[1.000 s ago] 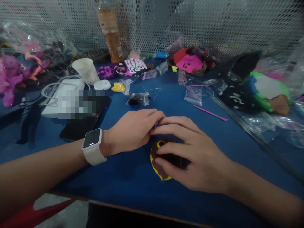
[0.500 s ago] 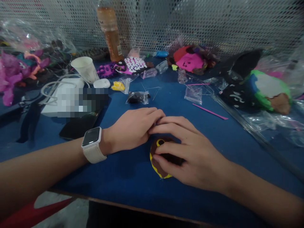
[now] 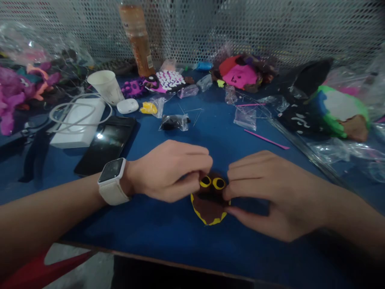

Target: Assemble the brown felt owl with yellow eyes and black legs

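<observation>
A brown clay figure with a yellow edge lies on the blue tabletop before me. Two yellow-ringed black eyes sit near its top. My left hand, above a wrist with a white-strapped watch, is closed with thumb and fingers curled together by the left eye; what its fingertips pinch, if anything, is hidden. On the opposite side, my right hand has its fingers and thumb on the figure's right edge, closed on it. The right fingertips cover part of that edge.
A phone, a white box with a cable, a paper cup and a bottle stand to the left. Ahead are a bag of black clay and a pink stick. Clay models line the perforated metal panel.
My hands have moved apart from where they met above the figure. The right hand has shifted right, uncovering both eyes and the brown middle. The left fingers have come down to the left eye.
</observation>
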Motion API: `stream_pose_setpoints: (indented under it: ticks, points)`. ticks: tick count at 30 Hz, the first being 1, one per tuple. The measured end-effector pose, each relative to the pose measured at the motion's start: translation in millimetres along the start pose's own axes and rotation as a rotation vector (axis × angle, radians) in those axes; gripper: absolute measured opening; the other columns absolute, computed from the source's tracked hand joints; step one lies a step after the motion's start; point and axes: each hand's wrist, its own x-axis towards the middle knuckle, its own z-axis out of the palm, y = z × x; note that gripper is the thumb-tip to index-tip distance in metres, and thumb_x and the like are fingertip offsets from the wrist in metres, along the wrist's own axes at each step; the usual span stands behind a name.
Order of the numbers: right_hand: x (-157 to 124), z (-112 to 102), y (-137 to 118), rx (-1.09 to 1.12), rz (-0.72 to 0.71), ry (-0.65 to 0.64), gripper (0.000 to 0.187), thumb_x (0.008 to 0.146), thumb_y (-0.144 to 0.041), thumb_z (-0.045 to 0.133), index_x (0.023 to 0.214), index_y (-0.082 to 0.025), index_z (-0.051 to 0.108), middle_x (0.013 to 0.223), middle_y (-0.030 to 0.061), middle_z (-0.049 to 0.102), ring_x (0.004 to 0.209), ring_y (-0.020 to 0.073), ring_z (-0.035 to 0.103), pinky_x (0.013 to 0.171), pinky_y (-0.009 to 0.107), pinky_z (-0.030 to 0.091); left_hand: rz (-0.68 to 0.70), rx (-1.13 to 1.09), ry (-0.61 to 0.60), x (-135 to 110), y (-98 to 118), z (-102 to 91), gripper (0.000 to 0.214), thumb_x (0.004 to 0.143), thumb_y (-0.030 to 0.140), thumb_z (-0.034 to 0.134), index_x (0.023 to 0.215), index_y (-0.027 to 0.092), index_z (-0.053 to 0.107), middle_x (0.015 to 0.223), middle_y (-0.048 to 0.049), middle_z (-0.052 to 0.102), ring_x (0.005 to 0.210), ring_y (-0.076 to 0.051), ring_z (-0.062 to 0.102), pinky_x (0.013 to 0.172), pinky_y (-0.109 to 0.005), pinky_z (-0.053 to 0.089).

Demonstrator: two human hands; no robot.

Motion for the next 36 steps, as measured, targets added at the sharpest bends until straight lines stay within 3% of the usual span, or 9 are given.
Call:
stream_pose_setpoints:
  ticks: [4,10,19,28,36]
  points:
    - [1,2,1,0.013,0.003,0.009,0.007,0.088,-0.015,0.067,0.092,-0.020,0.070,0.070,-0.0029,0.064,0.061,0.0128,0.054,0.058,0.028,0.034,0.107,0.023,-0.048,-3,3,3.8,0.008,0.092,0.019,0.058,0.089,0.020,0.066,0.080,-0.0004,0.067,0.066,-0.014,0.057,0.056,-0.033,0.038]
    - [1,4,3,0.032,0.001,0.018,0.005,0.090,-0.016,0.066,0.090,-0.019,0.070,0.070,-0.0025,0.065,0.062,0.0123,0.056,0.060,0.028,0.037,0.159,0.041,-0.042,-1,2,7.1,0.016,0.100,0.032,0.066,0.091,0.019,0.070,0.081,-0.0002,0.071,0.068,-0.012,0.063,0.057,-0.033,0.040]
    - [3,7,3,0.007,0.007,0.018,0.006,0.087,-0.016,0.067,0.090,-0.020,0.069,0.069,-0.0041,0.064,0.061,0.0124,0.055,0.059,0.028,0.037,0.184,0.161,0.034,1,8,13.3,0.030,0.101,0.035,0.067,0.076,0.018,0.065,0.070,0.0007,0.065,0.061,-0.013,0.059,0.055,-0.034,0.036]
    - [3,7,2,-0.029,0.012,0.014,0.011,0.087,-0.017,0.067,0.076,-0.019,0.064,0.066,-0.0046,0.058,0.060,0.0116,0.050,0.058,0.029,0.034,0.223,0.315,0.057,1,14,13.0,0.036,0.103,0.034,0.062,0.071,0.019,0.060,0.065,0.0014,0.057,0.058,-0.013,0.054,0.052,-0.034,0.032]
    - [4,7,1,0.012,-0.009,0.028,0.003,0.087,-0.017,0.067,0.085,-0.019,0.067,0.069,-0.0031,0.062,0.062,0.0128,0.053,0.058,0.029,0.034,0.292,0.328,0.058,1,11,12.2,0.040,0.104,0.038,0.062,0.069,0.019,0.061,0.063,0.0017,0.055,0.056,-0.013,0.051,0.051,-0.034,0.031]
